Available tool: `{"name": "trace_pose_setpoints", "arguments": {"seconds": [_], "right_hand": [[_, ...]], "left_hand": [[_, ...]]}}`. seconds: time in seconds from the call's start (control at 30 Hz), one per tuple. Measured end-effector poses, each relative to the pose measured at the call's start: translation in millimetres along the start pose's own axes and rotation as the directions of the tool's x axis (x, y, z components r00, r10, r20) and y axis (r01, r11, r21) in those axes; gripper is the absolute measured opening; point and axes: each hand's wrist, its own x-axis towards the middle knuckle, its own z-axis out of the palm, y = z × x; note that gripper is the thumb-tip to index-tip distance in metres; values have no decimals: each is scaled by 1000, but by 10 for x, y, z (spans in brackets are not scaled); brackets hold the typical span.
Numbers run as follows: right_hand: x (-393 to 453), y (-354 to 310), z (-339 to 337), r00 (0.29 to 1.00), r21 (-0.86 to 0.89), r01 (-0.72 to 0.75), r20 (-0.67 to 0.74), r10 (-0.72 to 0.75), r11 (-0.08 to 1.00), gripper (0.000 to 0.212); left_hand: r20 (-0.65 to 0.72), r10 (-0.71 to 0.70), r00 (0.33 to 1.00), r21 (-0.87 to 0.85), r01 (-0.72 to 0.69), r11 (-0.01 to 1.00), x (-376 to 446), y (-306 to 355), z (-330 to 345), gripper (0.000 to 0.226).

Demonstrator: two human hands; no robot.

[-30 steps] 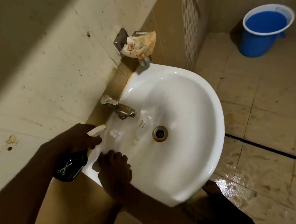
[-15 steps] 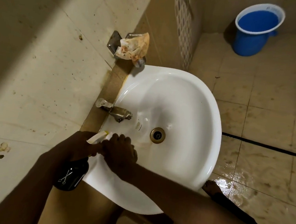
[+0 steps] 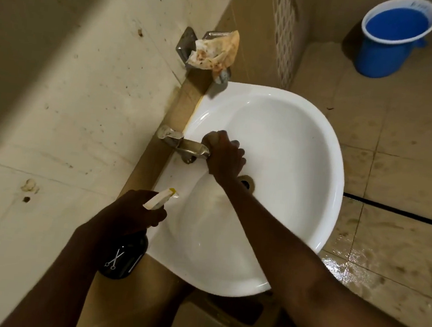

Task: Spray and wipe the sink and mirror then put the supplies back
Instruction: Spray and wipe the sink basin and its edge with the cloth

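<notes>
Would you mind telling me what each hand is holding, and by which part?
The left hand grips the dark spray bottle at its neck, below the white nozzle. The right hand is curled by the metal tap; what it holds cannot be told.

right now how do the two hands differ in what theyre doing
The left hand grips a dark spray bottle near the sink's near rim; the right hand is curled at the tap's spout, and what it holds is unclear. The left hand sits beside the basin; the right reaches across it. Both are bare.
</notes>
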Motion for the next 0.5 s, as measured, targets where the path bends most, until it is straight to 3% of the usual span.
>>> {"name": "trace_pose_setpoints", "arguments": {"seconds": [0.13, 0.27, 0.43, 0.5], "right_hand": [[-544, 174, 267, 997, 107, -1, -73, 9, 994, 39], [-1396, 222, 547, 990, 184, 60, 115, -82, 981, 42], [-1759, 278, 393, 934, 11, 242, 269, -236, 970, 34], [-1627, 308, 390, 944, 129, 166, 267, -195, 978, 32]], "left_hand": [[-7, -13, 1000, 27, 13, 1000, 37, -79, 47, 18], [102, -2, 995, 155, -14, 988, 139, -17, 65, 17], [93, 81, 992, 231, -101, 968, 315, 104, 42, 22], [98, 99, 990, 265, -122, 957, 380, 176, 43, 25]]}}
